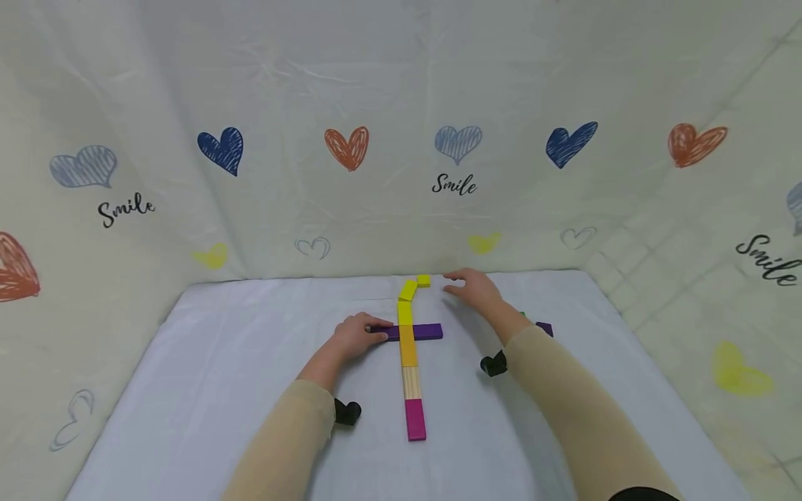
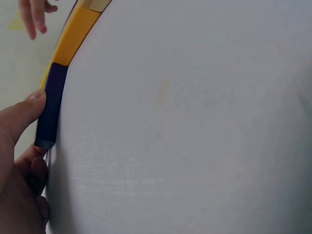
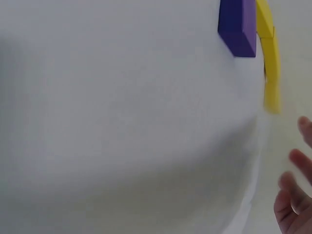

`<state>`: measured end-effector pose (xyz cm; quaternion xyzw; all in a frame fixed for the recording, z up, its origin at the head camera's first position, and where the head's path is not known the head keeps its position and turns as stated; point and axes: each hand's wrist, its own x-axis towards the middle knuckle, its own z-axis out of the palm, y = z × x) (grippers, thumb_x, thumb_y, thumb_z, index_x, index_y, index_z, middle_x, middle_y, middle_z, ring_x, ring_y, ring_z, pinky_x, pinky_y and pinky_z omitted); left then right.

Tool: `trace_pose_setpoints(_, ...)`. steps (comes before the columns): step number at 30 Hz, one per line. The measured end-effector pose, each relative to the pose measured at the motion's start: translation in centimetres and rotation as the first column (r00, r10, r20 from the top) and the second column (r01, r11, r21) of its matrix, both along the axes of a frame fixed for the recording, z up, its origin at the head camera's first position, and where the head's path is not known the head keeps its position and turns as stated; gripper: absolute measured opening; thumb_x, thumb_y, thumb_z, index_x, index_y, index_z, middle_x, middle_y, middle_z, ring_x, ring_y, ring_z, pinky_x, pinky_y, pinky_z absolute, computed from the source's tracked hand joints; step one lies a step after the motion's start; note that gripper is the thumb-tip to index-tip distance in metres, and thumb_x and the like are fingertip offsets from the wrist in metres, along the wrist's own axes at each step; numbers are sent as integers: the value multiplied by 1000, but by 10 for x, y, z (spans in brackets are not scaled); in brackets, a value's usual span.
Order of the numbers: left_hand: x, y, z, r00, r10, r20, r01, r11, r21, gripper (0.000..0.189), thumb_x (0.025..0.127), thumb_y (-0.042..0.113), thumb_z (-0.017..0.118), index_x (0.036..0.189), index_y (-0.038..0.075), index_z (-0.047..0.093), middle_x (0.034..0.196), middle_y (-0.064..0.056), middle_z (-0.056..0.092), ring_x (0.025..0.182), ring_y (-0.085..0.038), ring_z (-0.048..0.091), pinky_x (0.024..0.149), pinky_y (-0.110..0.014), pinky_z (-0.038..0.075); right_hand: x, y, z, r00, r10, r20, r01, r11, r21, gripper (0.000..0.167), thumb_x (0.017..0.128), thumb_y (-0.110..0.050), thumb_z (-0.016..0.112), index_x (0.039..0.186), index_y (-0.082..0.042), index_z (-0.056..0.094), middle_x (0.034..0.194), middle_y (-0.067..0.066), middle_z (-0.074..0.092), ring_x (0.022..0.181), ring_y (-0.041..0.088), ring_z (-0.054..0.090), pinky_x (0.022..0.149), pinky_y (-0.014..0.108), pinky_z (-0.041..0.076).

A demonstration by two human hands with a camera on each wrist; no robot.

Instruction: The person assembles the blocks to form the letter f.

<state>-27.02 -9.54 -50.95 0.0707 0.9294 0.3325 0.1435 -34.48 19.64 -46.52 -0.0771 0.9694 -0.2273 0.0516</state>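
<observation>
A column of flat blocks runs away from me on the table: a magenta block [image 1: 415, 420], a plain wood block [image 1: 411, 383], an orange block [image 1: 408, 346] and a yellow block [image 1: 404, 313]. Beyond them a slanted yellow block [image 1: 409, 290] leads to a small yellow block [image 1: 424, 281]. Purple pieces cross the column on both sides; the right purple block [image 1: 429, 332] lies by itself. My left hand [image 1: 358, 335] grips the left purple block [image 2: 52, 105] between thumb and fingers. Just right of the small yellow block, my right hand [image 1: 474, 289] hovers with loosely spread fingers, holding nothing.
Another purple block [image 1: 545, 328] and a bit of green [image 1: 523, 314] show behind my right forearm. White cloth [image 1: 207, 390] covers the table. A curtain with printed hearts [image 1: 401, 216] hangs at its far edge and sides.
</observation>
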Motion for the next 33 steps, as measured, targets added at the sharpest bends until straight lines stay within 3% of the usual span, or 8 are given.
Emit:
trace_pose_setpoints(5, 1, -2, 2, 1000, 14, 12, -14, 1000, 11, 28, 94, 37, 68, 121, 42, 70, 131, -4, 59, 120, -31, 48, 103, -54, 37, 12, 25, -2, 1000, 24, 5, -24, 1000, 7, 45, 96, -34, 65, 138, -18, 61, 140, 13, 56, 131, 36, 47, 106, 53, 39)
trace_pose_setpoints(11, 2, -5, 2, 1000, 24, 12, -25, 1000, 18, 27, 94, 37, 68, 121, 41, 71, 131, -4, 59, 120, -31, 48, 104, -54, 37, 28, 61, -4, 1000, 5, 1, -5, 1000, -4, 46, 95, -34, 66, 138, -18, 61, 141, 14, 55, 107, 31, 57, 88, 47, 48)
trace_pose_setpoints(16, 3, -6, 2, 1000, 12, 8, -12, 1000, 12, 28, 94, 36, 68, 122, 40, 71, 131, -5, 59, 121, -31, 48, 105, -55, 35, 41, 93, -3, 1000, -21, -7, 21, 1000, 3, 47, 96, -35, 66, 139, -18, 59, 141, 13, 54, 94, 25, 55, 76, 41, 47)
trace_pose_setpoints(20, 3, -6, 2, 1000, 7, 4, -7, 1000, 7, 28, 94, 36, 67, 122, 40, 71, 132, -5, 59, 122, -31, 47, 105, -56, 35, 48, 111, -2, 999, -27, -17, 27, 1000, 13, 47, 96, -34, 65, 139, -16, 59, 141, 14, 54, 97, 27, 55, 79, 43, 47)
trace_pose_setpoints(24, 3, -5, 3, 1000, 4, 0, -4, 1000, 11, 28, 95, 35, 67, 122, 39, 71, 132, -5, 58, 123, -32, 48, 105, -56, 34, 53, 125, -3, 1000, 20, -17, -19, 999, 29, 47, 96, -32, 66, 138, -12, 60, 142, 19, 52, 103, 33, 56, 86, 50, 47)
trace_pose_setpoints(29, 1, -2, 2, 1000, -14, -8, 14, 1000, 5, 29, 95, 37, 67, 124, 38, 70, 132, -5, 59, 123, -31, 48, 106, -55, 34, 57, 142, -6, 997, 73, 27, -74, 996, 52, 46, 94, -27, 68, 136, -8, 61, 142, 22, 52, 112, 39, 56, 92, 55, 46)
trace_pose_setpoints(33, 0, -1, 1, 1000, -20, -14, 19, 1000, -8, 29, 95, 37, 66, 124, 39, 70, 133, -5, 58, 124, -31, 48, 106, -55, 34, 59, 149, -6, 993, 85, 76, -90, 994, 55, 44, 94, -26, 68, 135, -11, 62, 142, 21, 53, 109, 35, 56, 90, 53, 47)
